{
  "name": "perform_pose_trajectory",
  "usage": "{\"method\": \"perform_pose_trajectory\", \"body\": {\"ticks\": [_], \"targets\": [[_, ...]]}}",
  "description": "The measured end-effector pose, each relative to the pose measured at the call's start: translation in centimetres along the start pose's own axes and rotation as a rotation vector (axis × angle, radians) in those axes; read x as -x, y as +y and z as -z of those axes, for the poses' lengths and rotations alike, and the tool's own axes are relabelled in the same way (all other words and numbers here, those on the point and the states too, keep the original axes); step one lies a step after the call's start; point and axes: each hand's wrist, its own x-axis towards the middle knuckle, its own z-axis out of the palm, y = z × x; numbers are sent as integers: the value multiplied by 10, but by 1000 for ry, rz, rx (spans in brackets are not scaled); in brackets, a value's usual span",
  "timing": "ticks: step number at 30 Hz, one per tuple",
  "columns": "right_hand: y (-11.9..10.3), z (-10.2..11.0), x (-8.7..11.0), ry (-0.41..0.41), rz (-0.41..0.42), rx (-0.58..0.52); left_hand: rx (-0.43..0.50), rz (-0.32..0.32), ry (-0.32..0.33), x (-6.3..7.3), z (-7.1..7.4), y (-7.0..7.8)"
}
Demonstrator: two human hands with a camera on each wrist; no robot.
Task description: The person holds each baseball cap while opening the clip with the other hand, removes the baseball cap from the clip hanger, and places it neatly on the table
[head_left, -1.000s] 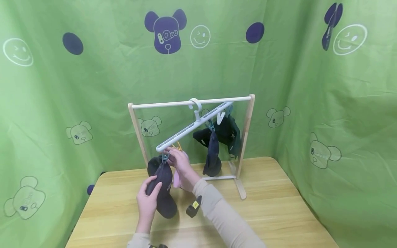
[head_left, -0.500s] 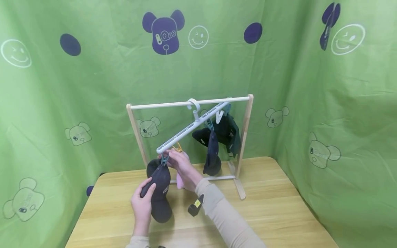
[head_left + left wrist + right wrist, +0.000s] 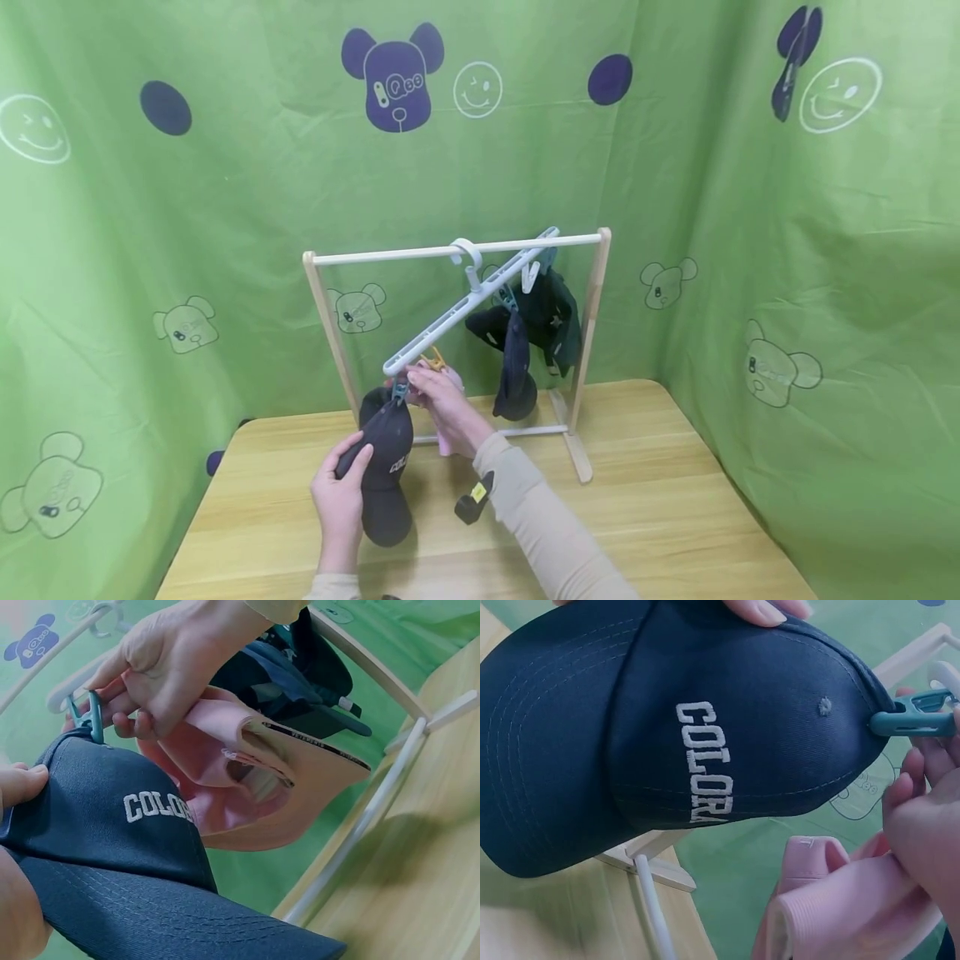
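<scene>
A dark navy baseball cap with white lettering hangs by its back edge from a teal clothespin under the near left end of the pale blue hanger. My left hand grips the side of this cap between thumb and fingers. At the clothespin, my right hand has its fingers curled and pinches it by the hanger's end. Right behind that hand hangs a pink cap, below a yellow clothespin; the hand hides part of it.
The hanger hooks over the top bar of a wooden rack and slopes down to the left. Farther along it hang another dark cap, a dark green cap and a white clothespin. Rack and hands are over a wooden table.
The navy cap has turned so its lettering shows, and its brim has swung down and left with my left hand. The hanger's far right end has risen above the bar.
</scene>
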Motion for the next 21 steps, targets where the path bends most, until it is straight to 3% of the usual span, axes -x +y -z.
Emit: {"method": "perform_pose_trajectory", "body": {"ticks": [8, 15, 21], "targets": [[1, -2, -3, 52, 8, -201, 11, -17, -10, -2, 1, -2], [1, -5, -3, 106, -20, -218, -23, -24, 0, -1, 1, -2], [1, -6, -3, 145, -33, -223, -55, -21, -29, 0, 1, 1]]}}
